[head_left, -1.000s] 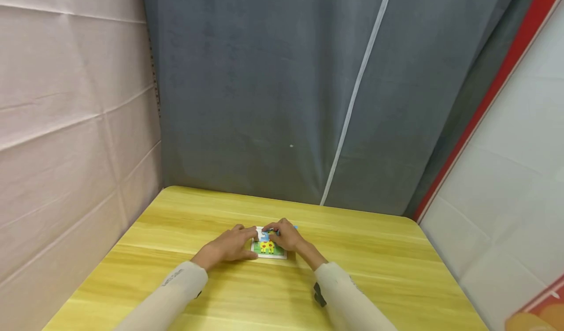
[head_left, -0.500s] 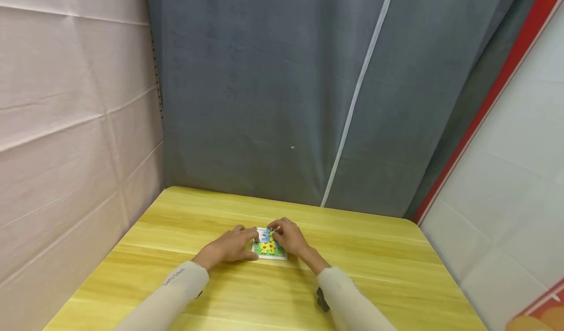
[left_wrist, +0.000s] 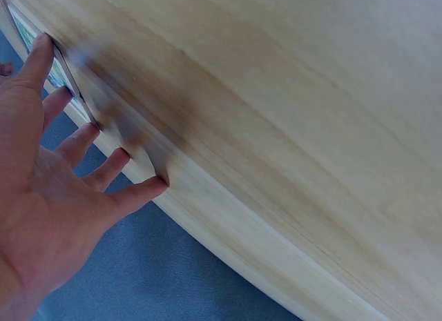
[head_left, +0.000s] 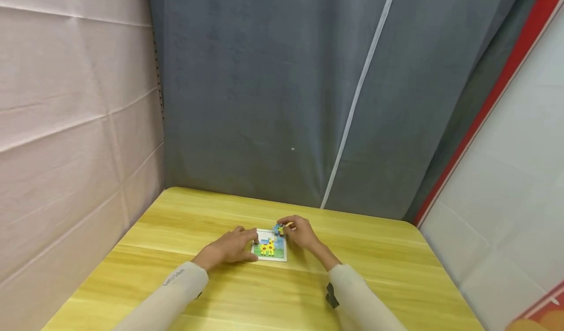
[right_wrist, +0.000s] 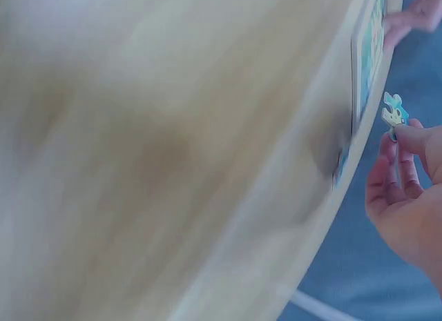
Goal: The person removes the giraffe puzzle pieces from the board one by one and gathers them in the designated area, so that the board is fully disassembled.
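A small picture puzzle board (head_left: pixel 270 259) with a white rim lies on the table, showing a yellow giraffe (head_left: pixel 267 248) with red spots over green and blue. Along its left side rests my left hand (head_left: pixel 231 245), thumb near the lower left corner; the left wrist view shows the fingers (left_wrist: pixel 141 193) spread, tips down at the board's edge and the tabletop. My right hand (head_left: pixel 303 233) pinches a blue and yellow puzzle piece (right_wrist: pixel 395 112) between thumb and fingers, raised over the board's upper right corner. The board's upper left part shows white.
Beside the board in the right wrist view lies a flat blue piece (right_wrist: pixel 341 163) on the table. The wood-grain table (head_left: pixel 361 272) meets a grey curtain (head_left: pixel 264 101) at the back. Pale cloth walls (head_left: pixel 79 125) stand at the sides.
My right hand has moved right and lifted the blue and yellow puzzle piece away from the board's picture, uncovering its upper right area. My left hand has stayed at the left edge.
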`<state>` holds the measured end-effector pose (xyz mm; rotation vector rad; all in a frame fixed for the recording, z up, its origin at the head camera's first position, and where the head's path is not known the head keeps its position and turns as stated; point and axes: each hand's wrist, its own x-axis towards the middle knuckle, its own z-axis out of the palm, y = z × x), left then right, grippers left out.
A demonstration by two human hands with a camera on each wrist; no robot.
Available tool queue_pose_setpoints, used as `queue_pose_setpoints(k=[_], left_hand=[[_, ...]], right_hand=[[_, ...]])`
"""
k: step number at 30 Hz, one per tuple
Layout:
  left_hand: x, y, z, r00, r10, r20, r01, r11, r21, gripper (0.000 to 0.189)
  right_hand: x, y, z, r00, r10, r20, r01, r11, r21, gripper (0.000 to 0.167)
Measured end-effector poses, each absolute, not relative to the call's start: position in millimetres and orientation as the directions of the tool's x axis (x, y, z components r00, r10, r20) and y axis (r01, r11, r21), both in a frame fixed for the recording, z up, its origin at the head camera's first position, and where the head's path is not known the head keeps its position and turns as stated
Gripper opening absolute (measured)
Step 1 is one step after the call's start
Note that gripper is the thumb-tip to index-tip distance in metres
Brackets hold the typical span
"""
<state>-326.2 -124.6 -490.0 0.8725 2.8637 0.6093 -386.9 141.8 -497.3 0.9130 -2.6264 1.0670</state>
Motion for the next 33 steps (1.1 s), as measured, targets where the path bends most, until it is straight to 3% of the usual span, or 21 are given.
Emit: queue_pose_setpoints(k=[11, 20, 33], left_hand=[[-324, -127, -492, -0.825, 0.564, 0.041, 0.529, 0.744, 0.409, 0.04], [-325, -128, -491, -0.822, 0.568, 0.051, 0.533, 0.735, 0.419, 0.042], [-324, -126, -490, -0.819, 0.572, 0.054, 0.536, 0.727, 0.429, 0.039]], right_hand=[[-392, 181, -487, -0.906, -0.318, 0.279, -0.42, 0.602, -0.679, 0.02], [-394, 208, -490, -0.895, -0.31, 0.32, -0.445, 0.598, -0.667, 0.019], [-396, 223, -502, -0.929, -0.238, 0.282, -0.367, 0.663, -0.653, 0.012]])
